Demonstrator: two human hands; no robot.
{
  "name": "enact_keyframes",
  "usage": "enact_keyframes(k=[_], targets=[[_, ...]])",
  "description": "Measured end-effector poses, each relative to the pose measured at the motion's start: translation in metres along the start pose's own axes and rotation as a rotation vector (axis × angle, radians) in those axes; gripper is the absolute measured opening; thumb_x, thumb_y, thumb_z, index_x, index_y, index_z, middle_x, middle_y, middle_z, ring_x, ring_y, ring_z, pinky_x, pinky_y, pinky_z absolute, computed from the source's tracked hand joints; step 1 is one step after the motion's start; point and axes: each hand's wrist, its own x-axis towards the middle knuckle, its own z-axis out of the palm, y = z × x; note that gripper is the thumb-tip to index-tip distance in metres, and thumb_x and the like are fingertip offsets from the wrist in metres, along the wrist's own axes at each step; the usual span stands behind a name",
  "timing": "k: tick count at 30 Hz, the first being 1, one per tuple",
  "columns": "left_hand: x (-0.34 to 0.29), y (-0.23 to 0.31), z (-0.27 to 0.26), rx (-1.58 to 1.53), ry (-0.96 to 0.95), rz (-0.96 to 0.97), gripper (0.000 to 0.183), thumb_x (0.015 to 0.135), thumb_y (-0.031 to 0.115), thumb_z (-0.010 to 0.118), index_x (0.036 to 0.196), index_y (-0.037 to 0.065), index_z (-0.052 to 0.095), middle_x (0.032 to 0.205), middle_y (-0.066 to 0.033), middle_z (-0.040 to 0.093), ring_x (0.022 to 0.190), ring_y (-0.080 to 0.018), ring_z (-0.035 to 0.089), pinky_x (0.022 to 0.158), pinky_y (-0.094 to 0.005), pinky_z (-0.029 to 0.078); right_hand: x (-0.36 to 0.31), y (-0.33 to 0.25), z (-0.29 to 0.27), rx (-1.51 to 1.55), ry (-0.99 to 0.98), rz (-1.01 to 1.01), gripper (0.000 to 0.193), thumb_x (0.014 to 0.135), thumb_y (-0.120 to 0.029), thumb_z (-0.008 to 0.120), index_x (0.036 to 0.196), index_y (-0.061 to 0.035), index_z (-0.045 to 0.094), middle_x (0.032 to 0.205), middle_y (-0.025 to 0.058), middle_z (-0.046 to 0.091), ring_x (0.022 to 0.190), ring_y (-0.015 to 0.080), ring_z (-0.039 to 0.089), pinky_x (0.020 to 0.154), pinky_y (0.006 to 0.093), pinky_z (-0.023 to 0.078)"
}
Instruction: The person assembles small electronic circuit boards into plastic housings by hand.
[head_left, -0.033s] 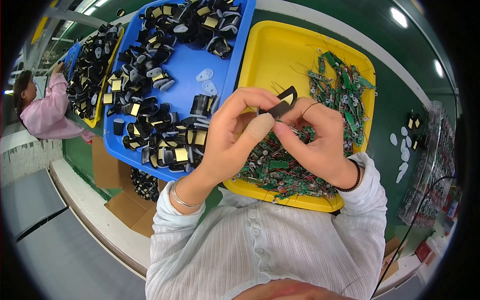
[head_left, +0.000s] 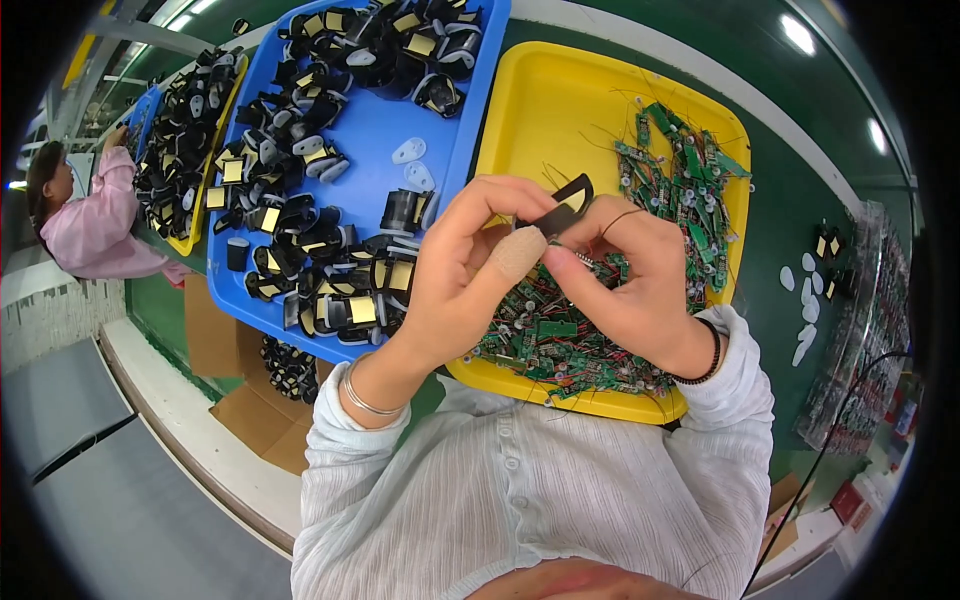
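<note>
Both my hands come together over the near part of a yellow tray (head_left: 530, 85). My left hand (head_left: 465, 265) is closed around a small black plastic housing (head_left: 572, 203) with a pale yellow pad on it; a beige bandage wraps the thumb. My right hand (head_left: 635, 270) pinches at the same housing from the other side, thumb and forefinger close to the left thumb tip. What lies between the fingertips is mostly hidden. Below them, green circuit boards (head_left: 560, 328) with thin red and black wires fill the tray's near end and right side.
A blue tray (head_left: 385, 135) of black housings with yellow pads and grey ends stands at left. Beyond it a person in pink (head_left: 100, 220) works by another tray. A cardboard box (head_left: 225, 340) sits lower left. Pale oval pieces (head_left: 808, 300) lie at right beside a clear plastic-covered stack (head_left: 860, 340).
</note>
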Motion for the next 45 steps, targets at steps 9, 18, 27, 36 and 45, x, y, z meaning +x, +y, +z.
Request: enact_keyframes(k=[9,18,27,36,45], targets=[[-0.001,-0.008,-0.003,0.051,0.024,0.146,0.017,0.084,0.002,0.046,0.101,0.000,0.044,0.103,-0.0100,0.044,0.096,-0.0145,0.044,0.087,-0.0266,0.033,0.000,-0.004,-0.003,0.085,-0.175,0.072,0.018,0.072,-0.009,0.064,0.087,-0.0007,0.057,0.066,0.0058,0.057,0.049,0.0101,0.049,0.045,0.0206,0.038],[0.003,-0.003,-0.008,0.210,0.024,0.146,0.033,0.075,0.009,0.066,0.101,0.003,0.046,0.099,-0.0059,0.047,0.089,-0.0132,0.049,0.081,-0.0266,0.039,0.007,-0.003,-0.013,0.447,-0.197,0.355,0.016,0.076,-0.006,0.064,0.088,0.0025,0.058,0.075,0.0039,0.060,0.065,0.0056,0.055,0.053,0.0174,0.045],[0.000,0.001,-0.011,0.459,0.100,0.240,0.032,0.075,0.008,0.064,0.103,0.001,0.052,0.091,-0.0076,0.058,0.076,-0.0118,0.054,0.066,-0.0238,0.043,0.008,-0.016,-0.026,0.401,-0.262,0.270,0.014,0.076,-0.004,0.063,0.086,0.0025,0.057,0.076,0.0033,0.059,0.066,0.0058,0.055,0.056,0.0196,0.046],[-0.002,0.007,-0.005,0.147,-0.017,0.023,0.028,0.081,0.009,0.054,0.106,-0.003,0.051,0.091,-0.0085,0.059,0.080,-0.0124,0.057,0.071,-0.0240,0.046,0.009,-0.011,-0.023,0.636,-0.249,0.365,0.018,0.080,-0.010,0.062,0.090,0.0003,0.051,0.064,-0.0015,0.048,0.058,0.0038,0.048,0.052,0.0180,0.044],[-0.002,0.008,-0.004,0.185,-0.010,0.009,0.027,0.081,0.010,0.055,0.103,-0.003,0.051,0.088,-0.0083,0.060,0.078,-0.0120,0.058,0.070,-0.0233,0.046,0.008,-0.008,-0.018,0.711,-0.236,0.383,0.020,0.079,-0.010,0.063,0.092,-0.0003,0.051,0.063,-0.0016,0.047,0.060,0.0042,0.047,0.047,0.0163,0.045]])
